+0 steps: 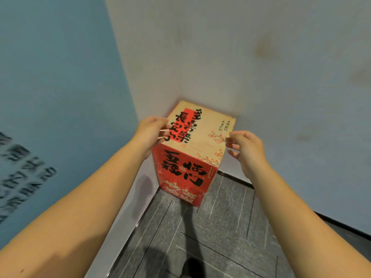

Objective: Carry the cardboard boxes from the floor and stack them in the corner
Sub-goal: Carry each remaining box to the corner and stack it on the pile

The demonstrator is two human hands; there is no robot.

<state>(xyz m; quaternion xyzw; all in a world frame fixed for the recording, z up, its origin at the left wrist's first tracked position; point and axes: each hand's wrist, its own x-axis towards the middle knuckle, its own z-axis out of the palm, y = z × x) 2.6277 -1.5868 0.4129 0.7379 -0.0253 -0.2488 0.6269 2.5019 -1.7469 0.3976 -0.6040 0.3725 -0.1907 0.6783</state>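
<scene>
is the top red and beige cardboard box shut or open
Shut: the red and beige cardboard box shows a flat, unbroken printed top, no flaps raised.

left hand (149, 131), right hand (246, 146), fingers curled

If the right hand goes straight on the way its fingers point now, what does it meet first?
Most likely the top box of the stack: the right hand has its fingers aimed left at the box's right edge, very near it. Contact cannot be confirmed; depth is unclear.

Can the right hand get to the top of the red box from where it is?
Probably yes. The right hand hovers open beside the upper right edge of the red box in the corner, and nothing sits on the box top. The left hand is at the opposite edge, out of its way.
</scene>
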